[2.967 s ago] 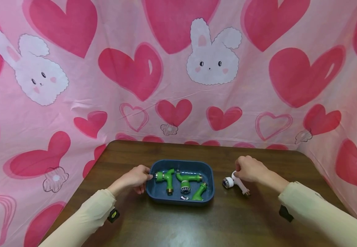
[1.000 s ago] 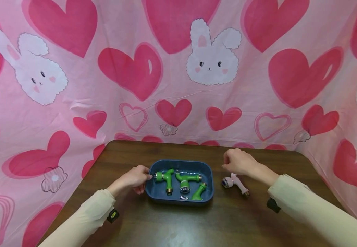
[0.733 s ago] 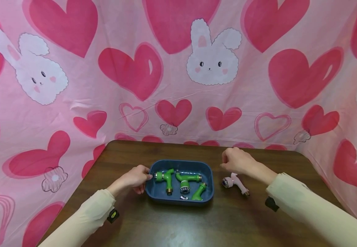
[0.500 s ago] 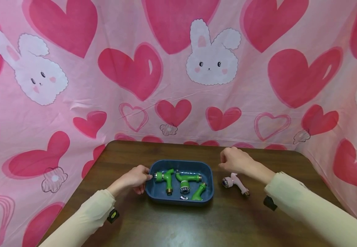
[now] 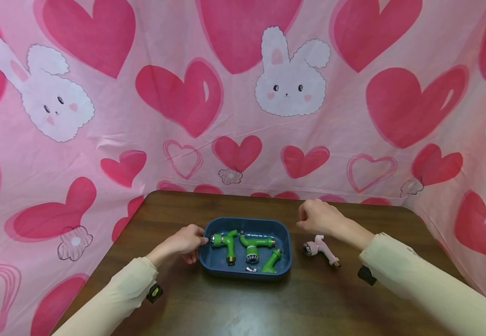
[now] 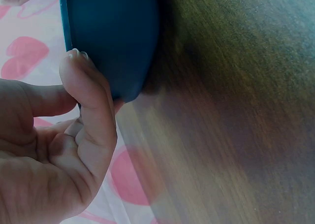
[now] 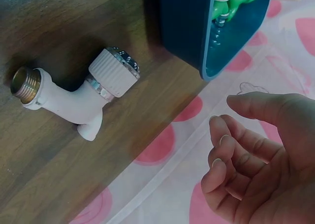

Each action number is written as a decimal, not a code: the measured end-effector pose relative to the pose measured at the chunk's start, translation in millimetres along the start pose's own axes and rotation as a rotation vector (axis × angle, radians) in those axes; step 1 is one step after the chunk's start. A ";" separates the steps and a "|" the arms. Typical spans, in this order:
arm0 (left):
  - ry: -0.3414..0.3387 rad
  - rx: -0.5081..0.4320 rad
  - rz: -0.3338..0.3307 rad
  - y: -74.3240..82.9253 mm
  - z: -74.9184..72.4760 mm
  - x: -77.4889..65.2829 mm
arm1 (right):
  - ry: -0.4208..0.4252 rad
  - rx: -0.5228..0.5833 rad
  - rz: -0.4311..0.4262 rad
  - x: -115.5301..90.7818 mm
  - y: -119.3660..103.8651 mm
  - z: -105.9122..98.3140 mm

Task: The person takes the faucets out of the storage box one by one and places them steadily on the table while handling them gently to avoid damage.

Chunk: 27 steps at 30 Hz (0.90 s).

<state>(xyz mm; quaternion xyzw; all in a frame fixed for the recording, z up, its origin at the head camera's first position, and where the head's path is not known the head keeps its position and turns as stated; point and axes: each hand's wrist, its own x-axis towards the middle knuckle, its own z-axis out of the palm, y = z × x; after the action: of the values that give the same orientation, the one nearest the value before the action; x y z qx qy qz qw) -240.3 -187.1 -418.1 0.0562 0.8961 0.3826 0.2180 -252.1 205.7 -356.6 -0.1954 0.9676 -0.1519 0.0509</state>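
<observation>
My left hand [image 5: 184, 242] pinches the left rim of a dark blue tub [image 5: 247, 275]; in the left wrist view the thumb and curled fingers meet at the tub's edge [image 6: 113, 32]. Inside lie a green tap [image 5: 229, 246] on the left, another green tap [image 5: 260, 242] in the middle and a green tap [image 5: 270, 263], partly hidden, at the right. To the right of the tub, a pale pink tap [image 5: 326, 252] with a ribbed knob and brass thread lies on the table. Above and behind it hovers my right hand [image 5: 319, 218], fingers loosely curled, holding nothing.
The brown wooden table [image 5: 243, 308] has rounded far corners. A pink curtain [image 5: 234, 116] with hearts and rabbits hangs behind it and at both sides. A small shiny piece [image 5: 251, 269] lies at the tub's front.
Three seconds ago my right hand held the pink tap by its spout end; it has let go and drifted left and away from it. The left hand and tub have stayed put.
</observation>
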 end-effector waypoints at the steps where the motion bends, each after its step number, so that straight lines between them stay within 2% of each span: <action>1: -0.001 -0.002 0.000 -0.1 0.1 0.0 | 0.000 -0.001 -0.002 0.4 -0.2 0.2; 27: -0.002 0.002 0.009 -0.3 -0.1 -0.6 | 0.010 -0.008 -0.021 8.9 -13.4 -0.4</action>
<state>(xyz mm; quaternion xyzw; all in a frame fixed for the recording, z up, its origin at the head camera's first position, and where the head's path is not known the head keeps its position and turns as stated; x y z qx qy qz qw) -239.8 -187.5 -418.0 0.0607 0.8960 0.3826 0.2171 -255.5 190.6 -352.4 -0.2051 0.9663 -0.1495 0.0437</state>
